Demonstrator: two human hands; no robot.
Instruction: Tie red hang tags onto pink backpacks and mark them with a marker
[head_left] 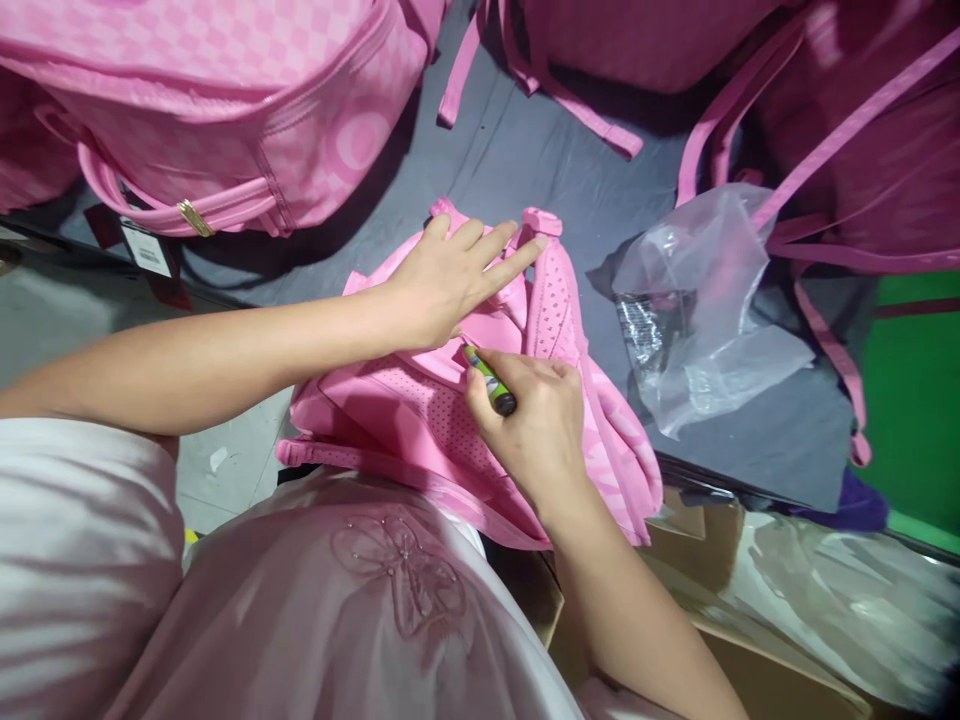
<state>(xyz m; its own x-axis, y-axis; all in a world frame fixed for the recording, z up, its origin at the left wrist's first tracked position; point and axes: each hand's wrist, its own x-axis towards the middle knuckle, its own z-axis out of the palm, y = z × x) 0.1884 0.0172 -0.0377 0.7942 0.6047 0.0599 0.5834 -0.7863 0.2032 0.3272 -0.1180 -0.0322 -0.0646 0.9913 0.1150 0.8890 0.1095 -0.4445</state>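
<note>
A pink backpack (pixel 420 400) lies in front of me with its dotted mesh back panel and straps facing up. My left hand (pixel 450 275) rests across its top, fingers spread over the fabric and towards a padded shoulder strap (pixel 553 300). In my right hand (pixel 529 420) is a small green-handled tool (pixel 487 378) with a black end, gripped between thumb and fingers. Its narrow tip points at the fabric just below my left palm; whether it touches there I cannot tell.
A larger pink checked backpack (pixel 315 130) stands at the back left, a white tag (pixel 146 248) hanging from it. More pink bags (pixel 862 150) with loose straps fill the back right. A clear plastic bag (pixel 705 310) lies on the dark table (pixel 480 150). Cardboard boxes (pixel 705 600) stand below.
</note>
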